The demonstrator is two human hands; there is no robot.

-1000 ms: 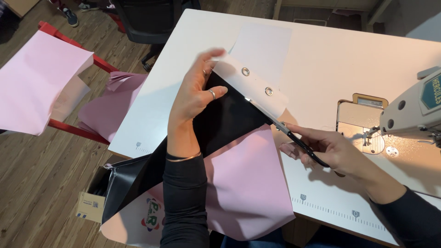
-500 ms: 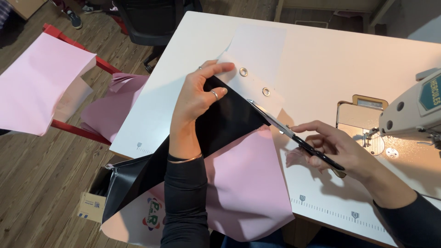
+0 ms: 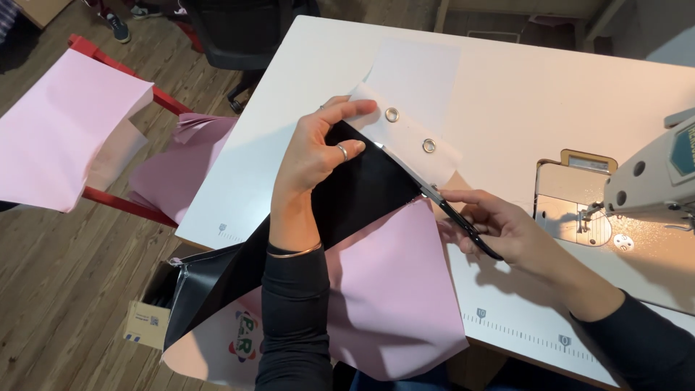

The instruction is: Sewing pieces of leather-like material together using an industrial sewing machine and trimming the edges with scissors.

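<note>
on the white worktable (image 3: 507, 80), one black fabric sheet (image 3: 355, 195) lies over one pink fabric sheet (image 3: 391, 297), edged by one white strip with two metal eyelets (image 3: 416, 137). the left hand (image 3: 315, 156) pinches the strip's corner just above the black sheet. the right hand (image 3: 499, 228) grips one pair of black-handled scissors (image 3: 434, 195), blades along the strip's edge; its fingertips are hidden. the grey sewing machine (image 3: 651, 181) is cut off at the frame's right edge

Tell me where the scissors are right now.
In the head view, the scissors are right of centre in the right hand, blades along the white eyelet strip above the black sheet.
</note>
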